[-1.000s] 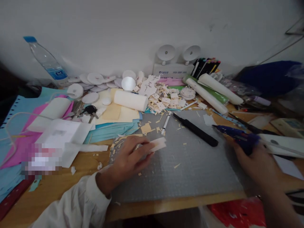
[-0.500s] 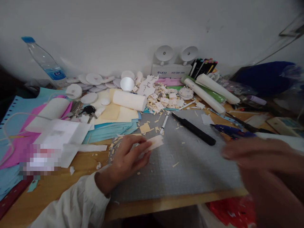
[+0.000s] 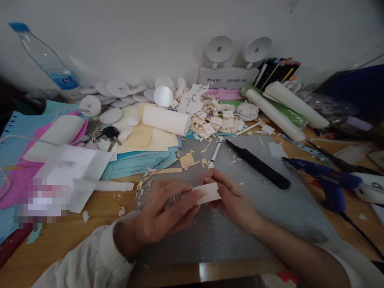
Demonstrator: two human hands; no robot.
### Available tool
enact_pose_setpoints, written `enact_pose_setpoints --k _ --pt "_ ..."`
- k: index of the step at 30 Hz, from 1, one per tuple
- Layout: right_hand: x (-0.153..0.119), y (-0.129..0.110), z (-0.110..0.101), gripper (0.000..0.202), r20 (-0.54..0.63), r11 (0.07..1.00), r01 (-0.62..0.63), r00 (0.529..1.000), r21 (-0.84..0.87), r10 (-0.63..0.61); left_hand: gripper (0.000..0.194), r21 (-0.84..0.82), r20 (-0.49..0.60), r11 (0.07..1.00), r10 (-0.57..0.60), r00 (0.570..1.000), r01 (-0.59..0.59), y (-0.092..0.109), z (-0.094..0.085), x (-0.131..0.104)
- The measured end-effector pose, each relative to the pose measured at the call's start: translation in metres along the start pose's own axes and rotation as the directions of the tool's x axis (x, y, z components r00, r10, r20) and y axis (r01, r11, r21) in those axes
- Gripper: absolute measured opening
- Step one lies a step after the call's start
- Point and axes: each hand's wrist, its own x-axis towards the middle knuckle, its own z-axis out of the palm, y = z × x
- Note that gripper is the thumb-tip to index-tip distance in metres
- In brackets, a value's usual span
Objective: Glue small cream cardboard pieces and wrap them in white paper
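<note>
Paper (image 3: 207, 193), a small white strip, is held between both hands over the left half of the gray mat (image 3: 255, 236); whether it touches the mat is hard to tell. The left hand (image 3: 172, 204) grips its left end with bent fingers, and the right hand (image 3: 229, 198) pinches the right end, fingertips at the short edge. Just beyond the right hand, a white pen (image 3: 216, 152) points away from the person. A black tool (image 3: 259, 165) slants across the mat to the right of it, its near end well short of the mat's right edge. Past that edge, a blue glue gun (image 3: 327, 176) lies with its nozzle over the mat and its body on the table (image 3: 108, 212).

Open mat stretches from the right hand toward the black tool and back to the table's front edge. Beyond the left hand, room is tighter: yellow scraps (image 3: 188, 160) litter the mat, and teal sheets (image 3: 141, 165) reach its far left corner. Along the far edge runs a heap of small pieces (image 3: 211, 120).
</note>
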Motion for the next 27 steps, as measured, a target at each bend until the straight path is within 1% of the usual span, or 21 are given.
enact_pose_setpoints --k 3,6,11,19,24,27 --pt "-0.002 0.0 -0.001 0.02 0.096 0.998 0.023 0.995 0.05 -0.028 0.035 -0.001 0.014 1.0 0.015 1.0 -0.015 0.001 0.0 0.002" --pt "-0.003 0.002 -0.003 0.022 0.141 0.997 0.049 0.988 0.061 -0.057 0.032 0.015 0.011 0.999 0.035 0.999 -0.035 0.002 -0.001 0.005" --pt "-0.005 0.001 -0.002 0.027 0.131 0.997 0.082 0.988 0.003 -0.082 0.026 0.04 0.015 0.999 0.035 0.999 -0.036 0.002 0.0 0.008" --pt "-0.006 -0.001 0.002 0.03 0.065 0.97 0.161 0.986 -0.181 -0.152 0.024 0.036 0.046 0.996 0.077 0.996 -0.079 0.001 0.002 0.008" --pt "-0.006 -0.002 0.003 0.032 0.043 0.914 0.233 0.972 -0.332 -0.232 0.021 0.037 0.072 0.996 0.076 0.995 -0.079 0.002 0.0 0.013" --pt "-0.007 0.0 0.002 0.034 0.031 0.873 0.259 0.962 -0.413 -0.27 0.018 0.032 0.055 0.997 0.073 0.996 -0.075 0.002 0.0 0.013"
